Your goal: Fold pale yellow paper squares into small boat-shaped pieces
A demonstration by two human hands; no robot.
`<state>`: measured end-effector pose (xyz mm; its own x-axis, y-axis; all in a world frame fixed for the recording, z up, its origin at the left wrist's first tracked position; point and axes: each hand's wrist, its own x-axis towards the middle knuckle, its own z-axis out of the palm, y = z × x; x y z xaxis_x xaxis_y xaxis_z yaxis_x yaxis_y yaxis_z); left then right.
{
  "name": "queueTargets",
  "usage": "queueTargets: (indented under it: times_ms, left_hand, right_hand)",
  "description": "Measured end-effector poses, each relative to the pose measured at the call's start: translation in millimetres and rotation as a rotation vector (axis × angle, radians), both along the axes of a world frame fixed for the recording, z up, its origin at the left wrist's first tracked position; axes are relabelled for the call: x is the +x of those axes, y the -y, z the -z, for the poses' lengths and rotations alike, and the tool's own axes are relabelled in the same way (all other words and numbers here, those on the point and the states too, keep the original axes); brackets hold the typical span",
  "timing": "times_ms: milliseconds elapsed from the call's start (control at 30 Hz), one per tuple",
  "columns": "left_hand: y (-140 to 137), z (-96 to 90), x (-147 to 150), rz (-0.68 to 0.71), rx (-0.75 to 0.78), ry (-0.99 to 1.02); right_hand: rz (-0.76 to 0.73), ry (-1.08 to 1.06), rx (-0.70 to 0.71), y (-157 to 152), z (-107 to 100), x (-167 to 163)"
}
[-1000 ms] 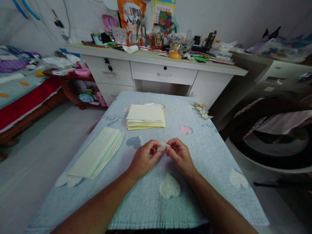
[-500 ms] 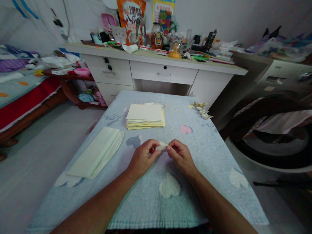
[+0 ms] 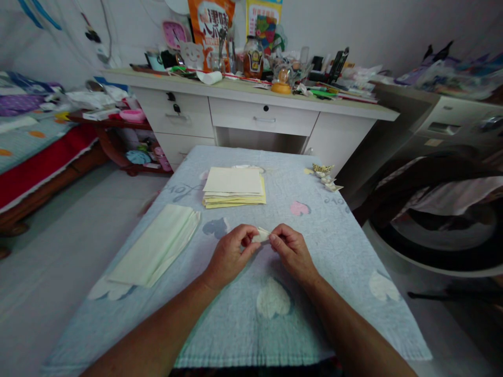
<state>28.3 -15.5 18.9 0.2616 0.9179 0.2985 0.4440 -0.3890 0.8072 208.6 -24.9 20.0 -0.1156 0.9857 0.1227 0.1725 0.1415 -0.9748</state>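
Observation:
A small folded piece of pale paper (image 3: 261, 235) is held over the middle of the cloth-covered table (image 3: 334, 251). My left hand (image 3: 234, 250) pinches its left end between thumb and fingers. At its right tip, my right hand (image 3: 291, 251) grips it the same way. Beyond my hands lies a stack of cream and yellow paper sheets (image 3: 233, 182). To the left rests a larger pale green folded sheet (image 3: 157, 243). Several small folded paper pieces (image 3: 327, 178) sit in a row near the far right corner.
A white desk (image 3: 263, 112) stands behind the table, its top crowded with a honey-coloured jar (image 3: 253, 57), an orange bag (image 3: 212, 31) and other small items. On the right is a washing machine (image 3: 436, 136) with cloth hanging from its door. A bed (image 3: 35, 152) is at the left.
Both hands stay almost in place with the paper between them. The folded paper shows slightly more of its upper edge now.

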Motion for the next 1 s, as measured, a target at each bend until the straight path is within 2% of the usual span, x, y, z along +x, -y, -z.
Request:
queueTargets:
  times_ms: [267,567,733,1000]
  left_hand:
    - [-1,0.4,0,-0.016,-0.029,0.037]
    - [0,-0.5,1,-0.008,-0.042,0.024]
    - [-1,1.8,0,0.005,-0.102,0.127]
    - [-2,10.0,2,0.078,-0.288,0.330]
  right_hand:
    - [-0.029,-0.075,-0.080,-1,-2,-5]
    - [-0.034,-0.055,-0.053,-1,2,-2]
    - [-0.099,-0.131,-0.059,-1,2,-5]
    - [-0.082,-0.091,-0.045,-3,6,-8]
